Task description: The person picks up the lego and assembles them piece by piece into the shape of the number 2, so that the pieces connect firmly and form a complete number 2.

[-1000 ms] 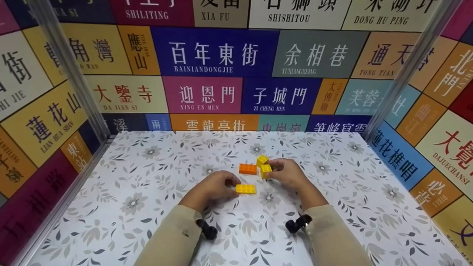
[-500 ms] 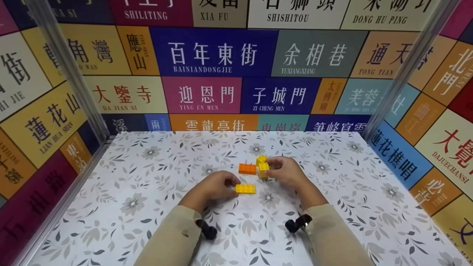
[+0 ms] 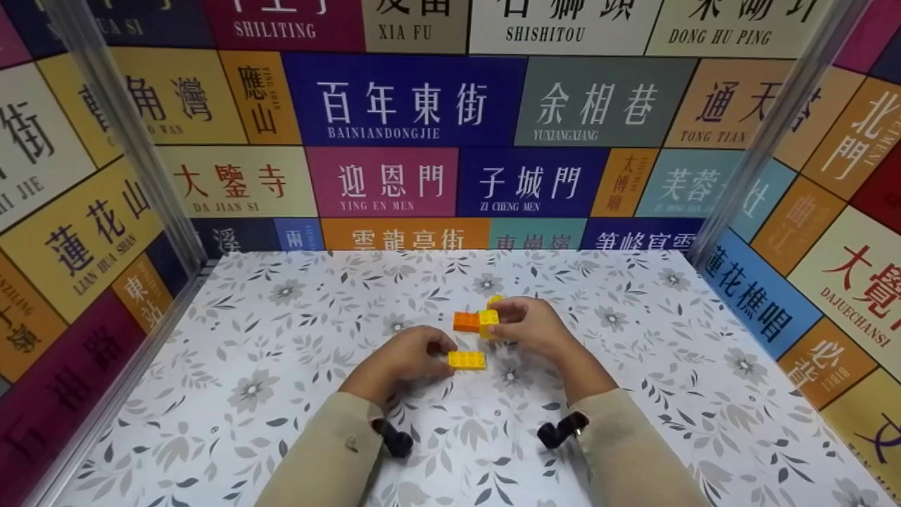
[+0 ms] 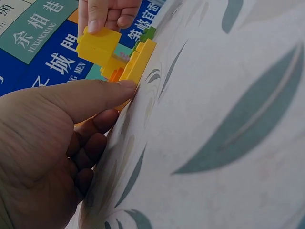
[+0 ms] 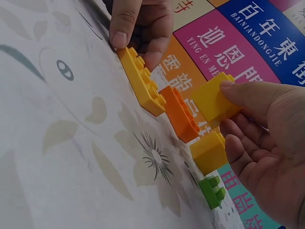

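The orange brick [image 3: 464,322] lies on the counter [image 3: 317,436] with its long axis running left to right across the wearer's view. What the coming move seems to turn on is its right end: from the right hand [image 3: 531,325] it lies just to the left, and this hand is nearer to it than the left hand [image 3: 408,355].

A square yellow block [image 5: 214,101] is pinched between the thumb and fingers of the right hand and is held up off the counter, close by the orange brick's right end; whether the two touch cannot be told.

On the near side of the orange brick, apart from it and roughly parallel, a long yellow brick [image 3: 467,360] is gripped at its left end by the left hand.

Past the orange brick's right end a second yellow block [image 5: 208,155] and then a green brick [image 5: 213,192] are seen.
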A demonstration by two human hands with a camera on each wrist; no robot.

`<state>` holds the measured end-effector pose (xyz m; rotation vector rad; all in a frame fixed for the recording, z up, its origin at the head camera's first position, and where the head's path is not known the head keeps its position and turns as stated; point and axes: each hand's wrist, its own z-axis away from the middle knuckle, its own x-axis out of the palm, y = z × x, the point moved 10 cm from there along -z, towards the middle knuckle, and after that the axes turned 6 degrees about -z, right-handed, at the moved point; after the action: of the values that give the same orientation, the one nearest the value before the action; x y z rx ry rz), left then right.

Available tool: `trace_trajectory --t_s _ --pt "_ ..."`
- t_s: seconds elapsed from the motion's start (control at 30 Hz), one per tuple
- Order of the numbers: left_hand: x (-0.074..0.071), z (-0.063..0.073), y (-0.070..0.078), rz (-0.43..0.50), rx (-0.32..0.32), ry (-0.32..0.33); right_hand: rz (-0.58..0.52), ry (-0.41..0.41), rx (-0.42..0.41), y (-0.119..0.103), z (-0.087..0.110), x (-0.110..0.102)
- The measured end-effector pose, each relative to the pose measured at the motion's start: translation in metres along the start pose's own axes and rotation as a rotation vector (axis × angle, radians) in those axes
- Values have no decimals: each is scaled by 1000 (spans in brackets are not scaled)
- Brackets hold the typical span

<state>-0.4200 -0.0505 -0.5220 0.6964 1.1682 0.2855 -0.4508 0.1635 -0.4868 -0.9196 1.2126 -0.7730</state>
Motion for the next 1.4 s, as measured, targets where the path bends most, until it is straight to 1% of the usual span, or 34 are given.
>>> trace_trajectory --t_s 0.17,0.23,0.43,0.7,0.87,0.97,1.1,1.23,1.33,1.4 --pt "-1 1 1 7 27 11 0 -12 -17 -6 2 7" --pt "-2 2 1 11 32 15 1 -18 -38 -9 4 10" --pt "-2 3 3 1 48 22 -14 -66 -90 -19 12 24" --pt "-1 3 1 13 24 10 -26 -113 -132 -28 19 40" --pt "-2 3 2 -2 50 18 -20 -139 -153 -28 19 47" --pt "-2 3 3 -15 63 20 -4 -143 -146 -26 19 50" --pt "-3 2 3 -25 63 17 7 -156 -138 -24 18 54" --pt "-4 1 5 -40 87 24 21 -169 -140 -22 18 59" --pt "-4 1 6 -41 102 30 27 -171 -137 -20 18 61" --pt "-3 1 5 -35 100 34 22 -172 -135 -19 18 62"
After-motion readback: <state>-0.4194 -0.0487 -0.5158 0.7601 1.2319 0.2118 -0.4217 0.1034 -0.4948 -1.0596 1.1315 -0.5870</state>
